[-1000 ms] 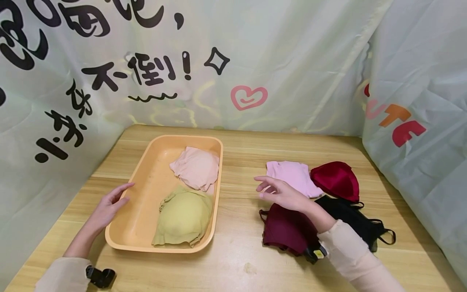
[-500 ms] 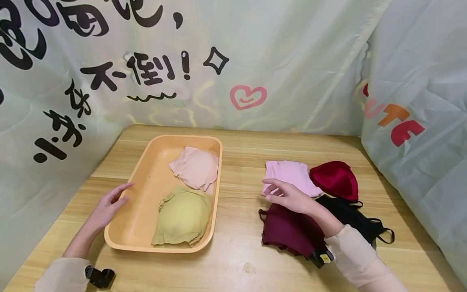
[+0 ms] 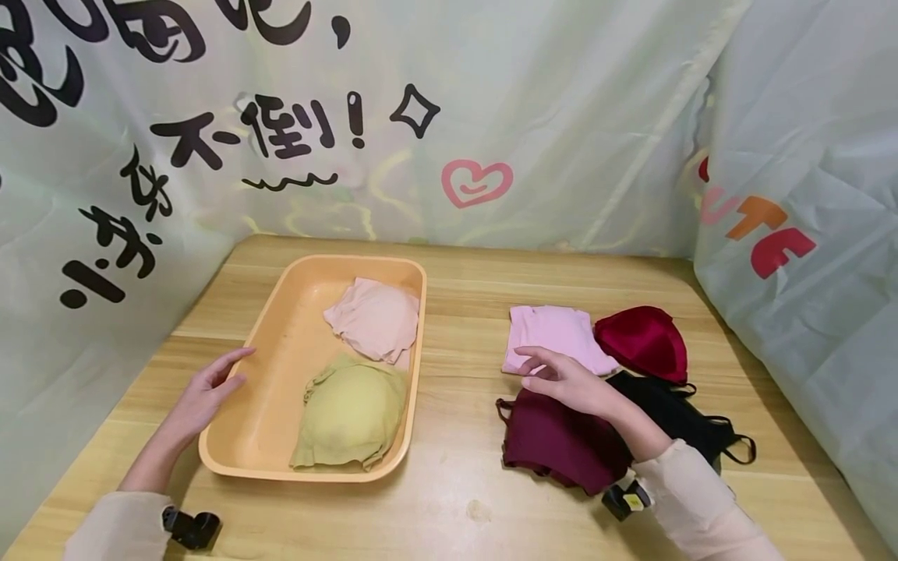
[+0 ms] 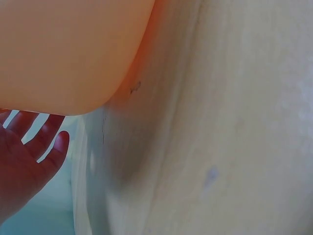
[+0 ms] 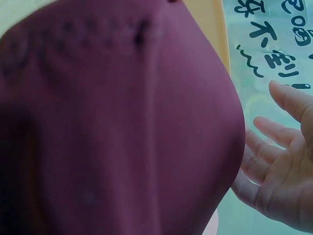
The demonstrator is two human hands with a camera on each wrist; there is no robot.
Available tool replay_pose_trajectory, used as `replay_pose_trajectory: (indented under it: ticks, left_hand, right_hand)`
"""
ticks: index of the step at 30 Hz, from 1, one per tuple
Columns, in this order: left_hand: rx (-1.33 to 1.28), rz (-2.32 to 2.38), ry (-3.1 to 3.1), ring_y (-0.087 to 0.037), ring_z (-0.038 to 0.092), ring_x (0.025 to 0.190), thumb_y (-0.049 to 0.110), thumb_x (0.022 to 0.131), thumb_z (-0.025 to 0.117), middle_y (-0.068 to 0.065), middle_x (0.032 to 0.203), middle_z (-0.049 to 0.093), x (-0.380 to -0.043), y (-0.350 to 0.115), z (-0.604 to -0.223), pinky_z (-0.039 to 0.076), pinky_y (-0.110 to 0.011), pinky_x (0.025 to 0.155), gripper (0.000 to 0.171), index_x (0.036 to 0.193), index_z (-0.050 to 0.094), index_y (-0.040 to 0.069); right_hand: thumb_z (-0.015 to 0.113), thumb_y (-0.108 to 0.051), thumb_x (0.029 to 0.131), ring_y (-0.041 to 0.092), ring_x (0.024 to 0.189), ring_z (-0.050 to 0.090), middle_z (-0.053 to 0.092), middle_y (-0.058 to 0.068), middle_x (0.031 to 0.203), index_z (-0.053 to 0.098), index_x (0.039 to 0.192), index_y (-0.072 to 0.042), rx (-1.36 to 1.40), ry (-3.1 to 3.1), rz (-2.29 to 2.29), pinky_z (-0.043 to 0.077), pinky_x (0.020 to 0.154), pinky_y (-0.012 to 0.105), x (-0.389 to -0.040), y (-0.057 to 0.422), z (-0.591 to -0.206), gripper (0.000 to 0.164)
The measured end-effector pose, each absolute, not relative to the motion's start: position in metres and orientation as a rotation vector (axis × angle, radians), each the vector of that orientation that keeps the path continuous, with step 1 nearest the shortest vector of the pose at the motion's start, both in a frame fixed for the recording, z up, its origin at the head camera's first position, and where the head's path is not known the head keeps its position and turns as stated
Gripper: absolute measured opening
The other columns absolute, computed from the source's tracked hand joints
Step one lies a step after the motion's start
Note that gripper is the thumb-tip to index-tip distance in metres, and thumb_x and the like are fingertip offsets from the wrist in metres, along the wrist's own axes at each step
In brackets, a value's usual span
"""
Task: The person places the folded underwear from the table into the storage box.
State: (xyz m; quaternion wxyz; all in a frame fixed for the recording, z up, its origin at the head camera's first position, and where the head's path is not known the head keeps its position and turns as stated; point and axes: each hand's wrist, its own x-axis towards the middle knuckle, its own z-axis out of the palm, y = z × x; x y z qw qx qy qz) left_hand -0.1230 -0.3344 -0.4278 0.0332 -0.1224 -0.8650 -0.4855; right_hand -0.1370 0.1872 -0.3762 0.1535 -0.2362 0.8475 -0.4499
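At far left, a pale sleeve (image 3: 119,526) is showing above the tabletop (image 3: 449,506), with a small black device (image 3: 192,528) sitting at its cuff. The left hand (image 3: 210,389) is resting at the left rim of an orange tray (image 3: 270,397), fingers extending loosely and gripping nothing. Inside the tray, a yellow-green padded garment (image 3: 351,413) is lying nearer the person, and a pale pink garment (image 3: 375,319) is lying behind it along the right wall. Well to the right, a folded pink garment (image 3: 550,331) is lying flat on the tabletop, with a maroon bra (image 3: 561,440) lying in front. The right hand (image 3: 571,382) is hovering over these two, fingers bending slightly, thumb standing apart, holding nothing. Farther right, a shiny red cup-shaped garment (image 3: 645,343) is lying behind a black strapped garment (image 3: 677,413).
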Motion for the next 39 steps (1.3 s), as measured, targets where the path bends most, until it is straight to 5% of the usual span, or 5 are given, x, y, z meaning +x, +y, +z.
replay_pose_trajectory:
  ticks: [4, 10, 26, 32, 39]
  left_hand:
    - [-0.390, -1.495, -2.648, 0.017, 0.027, 0.113, 0.008, 0.095, 0.046, -0.016, 0.138, 0.034, -0.123, -0.334, -0.428, 0.031, -0.002, 0.082, 0.040, 0.131, 0.039, -0.006]
    - [-0.388, -1.506, -2.649, 0.017, 0.027, 0.113, 0.009, 0.095, 0.046, -0.024, 0.139, 0.031, -0.125, -0.333, -0.428, 0.030, -0.002, 0.082, 0.040, 0.132, 0.039, -0.005]
    - [-0.417, -1.538, -2.601, 0.017, 0.031, 0.112, 0.007, 0.095, 0.045, 0.026, 0.125, 0.036, -0.124, -0.335, -0.429, 0.032, -0.003, 0.082, 0.038, 0.132, 0.041, -0.004]
    - [-0.410, -1.549, -2.608, 0.017, 0.030, 0.113, 0.008, 0.095, 0.045, 0.027, 0.125, 0.035, -0.124, -0.334, -0.427, 0.031, -0.003, 0.083, 0.039, 0.132, 0.040, -0.004]
    - [-0.407, -1.541, -2.614, 0.017, 0.029, 0.114, 0.007, 0.095, 0.045, 0.024, 0.126, 0.036, -0.124, -0.334, -0.427, 0.030, -0.002, 0.083, 0.039, 0.132, 0.040, -0.005]
  right_hand:
    - [0.056, -0.014, 0.090, 0.021, 0.090, 0.058, 0.054, 0.023, 0.106, 0.039, 0.131, 0.009, -0.651, 2.436, -1.285, 0.045, 0.078, 0.025, -0.135, 0.192, -0.377, 0.049]
    - [0.057, -0.012, 0.089, 0.028, 0.098, 0.055, 0.054, 0.022, 0.108, 0.038, 0.131, 0.009, -0.653, 2.432, -1.272, 0.045, 0.082, 0.027, -0.134, 0.202, -0.381, 0.050]
    - [0.069, -0.026, 0.081, 0.037, 0.113, 0.040, 0.044, 0.024, 0.127, 0.040, 0.131, 0.006, -0.727, 2.429, -1.002, 0.036, 0.092, 0.035, -0.125, 0.229, -0.383, 0.066]
    - [0.072, -0.025, 0.078, 0.031, 0.105, 0.045, 0.047, 0.022, 0.121, 0.040, 0.130, 0.008, -0.781, 2.440, -0.956, 0.040, 0.087, 0.033, -0.127, 0.225, -0.389, 0.069]
    - [0.073, -0.033, 0.075, 0.036, 0.115, 0.040, 0.043, 0.022, 0.126, 0.035, 0.136, 0.004, -0.766, 2.423, -0.847, 0.034, 0.092, 0.050, -0.129, 0.218, -0.388, 0.081]
